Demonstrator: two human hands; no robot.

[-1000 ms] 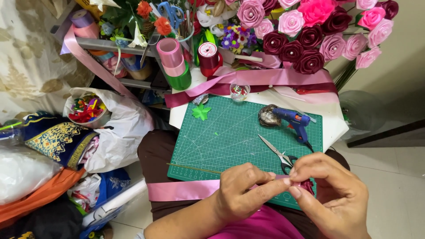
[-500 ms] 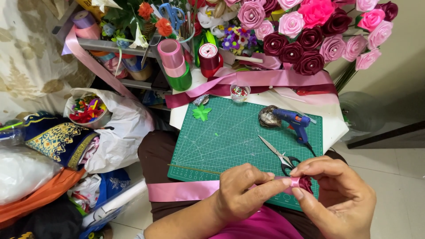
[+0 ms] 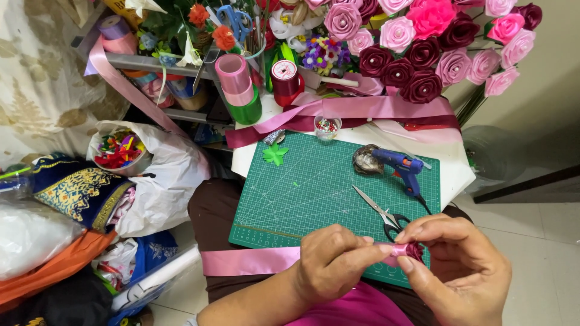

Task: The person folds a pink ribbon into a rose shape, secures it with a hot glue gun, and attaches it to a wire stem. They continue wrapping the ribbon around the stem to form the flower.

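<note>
My left hand (image 3: 332, 262) and my right hand (image 3: 462, 268) meet over the near edge of a green cutting mat (image 3: 314, 187). Both pinch a small rolled rosebud of pink satin ribbon (image 3: 406, 250) between fingertips. The ribbon's loose tail (image 3: 251, 261) runs out flat to the left across my lap. Scissors (image 3: 380, 211) lie on the mat just beyond my right hand. A blue glue gun (image 3: 402, 166) rests further back on the mat.
A bouquet of pink and maroon ribbon roses (image 3: 423, 51) stands behind the mat, beside ribbon spools (image 3: 237, 87) and a red spool (image 3: 285, 78). A small jar of beads (image 3: 327, 127) and a green paper leaf (image 3: 275, 154) sit nearby. Bags and fabric (image 3: 90, 193) crowd the floor at left.
My right fingers have shifted slightly around the ribbon bud, turning it a little. The ribbon tail and the things on the mat have stayed put.
</note>
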